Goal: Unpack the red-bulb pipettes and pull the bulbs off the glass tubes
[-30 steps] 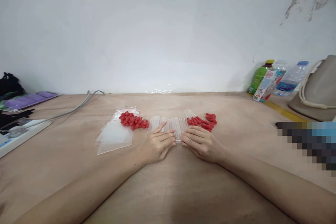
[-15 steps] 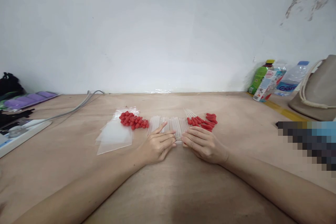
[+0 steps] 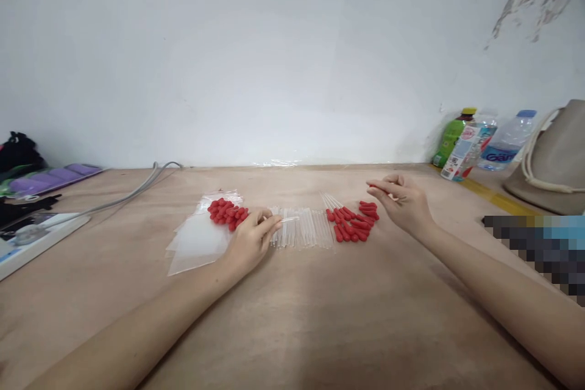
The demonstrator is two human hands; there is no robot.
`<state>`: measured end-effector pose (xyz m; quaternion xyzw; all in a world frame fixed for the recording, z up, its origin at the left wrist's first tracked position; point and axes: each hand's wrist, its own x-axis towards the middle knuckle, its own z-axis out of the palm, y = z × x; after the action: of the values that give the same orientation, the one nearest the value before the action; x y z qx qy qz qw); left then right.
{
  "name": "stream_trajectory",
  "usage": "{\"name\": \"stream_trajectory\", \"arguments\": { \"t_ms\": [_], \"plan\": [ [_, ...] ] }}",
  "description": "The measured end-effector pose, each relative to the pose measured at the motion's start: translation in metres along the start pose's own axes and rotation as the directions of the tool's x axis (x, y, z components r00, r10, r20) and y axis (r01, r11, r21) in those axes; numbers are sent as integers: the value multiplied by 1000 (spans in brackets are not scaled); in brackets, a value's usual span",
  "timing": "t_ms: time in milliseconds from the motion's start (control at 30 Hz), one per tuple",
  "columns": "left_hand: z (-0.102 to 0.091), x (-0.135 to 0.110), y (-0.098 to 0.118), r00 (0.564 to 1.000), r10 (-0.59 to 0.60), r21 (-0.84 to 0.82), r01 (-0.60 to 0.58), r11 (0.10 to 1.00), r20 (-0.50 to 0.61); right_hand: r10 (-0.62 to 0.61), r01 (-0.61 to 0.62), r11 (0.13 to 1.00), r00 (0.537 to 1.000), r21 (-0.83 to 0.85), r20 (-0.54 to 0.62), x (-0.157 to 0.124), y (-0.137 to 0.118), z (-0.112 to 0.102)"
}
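My left hand (image 3: pixel 253 236) pinches a thin clear dropper tube (image 3: pixel 290 219), which sticks out to the right from the fingertips. Below it lies a row of similar clear tubes (image 3: pixel 304 231). Raised at the right, my right hand (image 3: pixel 406 202) has thumb and fingers closed on a small red rubber bulb (image 3: pixel 375 187), mostly hidden by the fingers. Between the hands, on the table, are several red rubber bulbs (image 3: pixel 351 231); thin pale tubes (image 3: pixel 329 200) reach up-left from some of them. A heap of red bulbs (image 3: pixel 223 212) sits just beyond my left hand.
Clear plastic bags (image 3: pixel 196 247) lie under and beside the heap. A power strip (image 3: pixel 50 228) with a grey cable (image 3: pixel 132 191) is at the left, near a purple pack (image 3: pixel 55 177). Bottles (image 3: pixel 457 140) and a beige bag (image 3: pixel 555 152) stand at the back right.
My hands were close together at the front of the tube row. The right hand has moved up and right, now with a red bulb; the left has shifted left, holding a tube.
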<state>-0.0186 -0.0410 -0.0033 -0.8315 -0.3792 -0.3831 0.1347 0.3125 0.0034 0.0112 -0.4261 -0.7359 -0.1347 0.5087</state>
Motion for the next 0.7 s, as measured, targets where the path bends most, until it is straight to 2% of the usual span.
{"name": "stream_trajectory", "arguments": {
  "t_ms": [100, 200, 267, 367, 533, 700],
  "plan": [
    [4, 9, 4, 996, -61, 78, 55, 995, 69, 201, -205, 979, 963, 3, 179, 4, 16, 3],
    [8, 16, 7, 994, -24, 117, 11, 993, 110, 375, -390, 921, 877, -11, 302, 2, 21, 6],
    [11, 17, 9, 994, 13, 117, -26, 993, 110, 426, -448, 894, 825, -32, 372, 1, 19, 7],
    [13, 17, 14, 993, 53, 116, -65, 991, 107, 440, -464, 883, 775, -64, 454, 2, 11, 4],
    [14, 13, 24, 992, 75, 126, -88, 988, 104, 376, -378, 920, 768, -107, 519, 4, 1, -1],
    [20, 9, 21, 973, 158, -26, -156, 987, 169, 326, -301, 943, 744, -142, 583, 5, -2, -4]
  ]
}}
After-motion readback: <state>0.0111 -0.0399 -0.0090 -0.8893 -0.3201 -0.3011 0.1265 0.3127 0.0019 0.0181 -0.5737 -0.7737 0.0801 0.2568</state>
